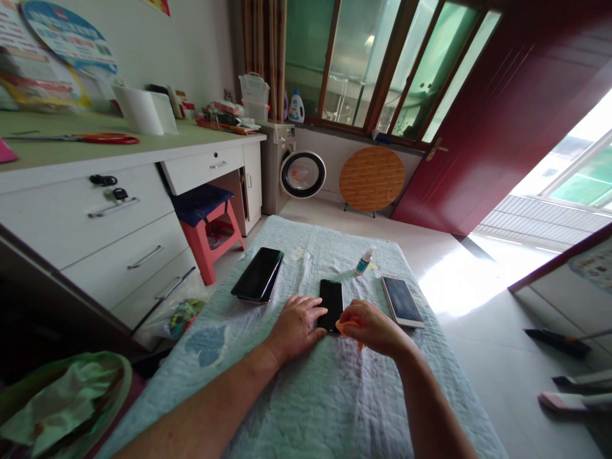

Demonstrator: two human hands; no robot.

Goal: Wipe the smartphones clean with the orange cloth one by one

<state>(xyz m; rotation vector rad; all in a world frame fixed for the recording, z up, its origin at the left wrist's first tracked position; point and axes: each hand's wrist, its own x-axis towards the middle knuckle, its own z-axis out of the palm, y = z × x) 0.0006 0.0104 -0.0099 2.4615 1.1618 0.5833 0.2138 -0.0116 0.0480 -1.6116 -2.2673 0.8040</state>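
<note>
A black smartphone (331, 301) lies face up on the cloth-covered table (306, 408). My left hand (296, 326) rests at its left edge, fingers stretched out and touching the phone. My right hand (370, 325) is closed on an orange cloth (343, 326), which touches the lower right part of the screen. Most of the cloth is hidden in the fist, and a bit hangs out below. To the right lies a white-framed smartphone (403, 301). A small spray bottle (364, 261) stands behind. On the left, a large black phone (259, 274) lies on top of another device.
A waste bin (125, 382) with crumpled paper stands at the lower left. A red stool (205, 248) is by the desk (119, 217). Farther back are a washing machine with its door (303, 174) open and a folded round table (371, 178). Brooms (557, 343) lie at the right.
</note>
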